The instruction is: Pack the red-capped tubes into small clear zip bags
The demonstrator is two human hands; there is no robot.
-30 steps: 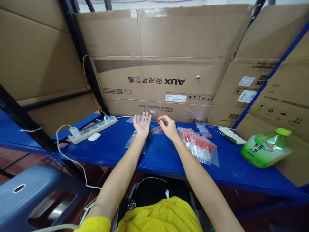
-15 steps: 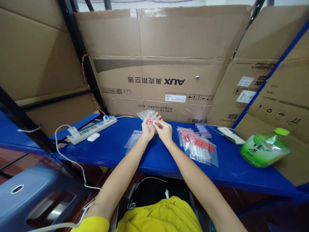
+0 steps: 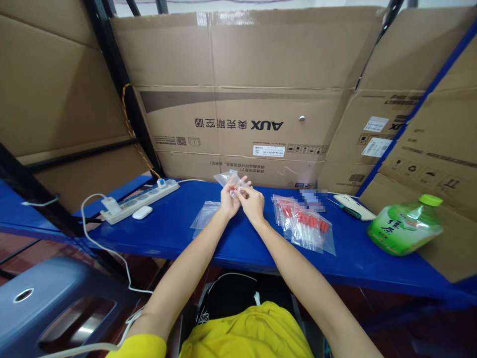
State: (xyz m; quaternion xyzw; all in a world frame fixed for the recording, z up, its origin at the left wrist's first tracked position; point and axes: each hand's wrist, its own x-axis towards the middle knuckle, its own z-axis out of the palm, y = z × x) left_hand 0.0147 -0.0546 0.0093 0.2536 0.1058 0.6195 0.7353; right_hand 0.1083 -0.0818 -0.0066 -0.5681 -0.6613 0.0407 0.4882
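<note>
- Left hand and right hand meet above the blue metal shelf, both pinching a small clear plastic bag.
- The bag looks light, limp and slippery; its edges seem the best hold.
- It is crumpled, with red-tipped pieces inside.

The large cardboard box across the middle of the frame carries the brand "AUX" in bold dark letters, printed upside down, with a row of Chinese characters beside it to the left, also inverted. Below sits a small white label whose print is too small to read. A second cardboard box at the right shows part of the same "AUX" mark. The green bottle at lower right bears large white Chinese characters on its label.
</note>
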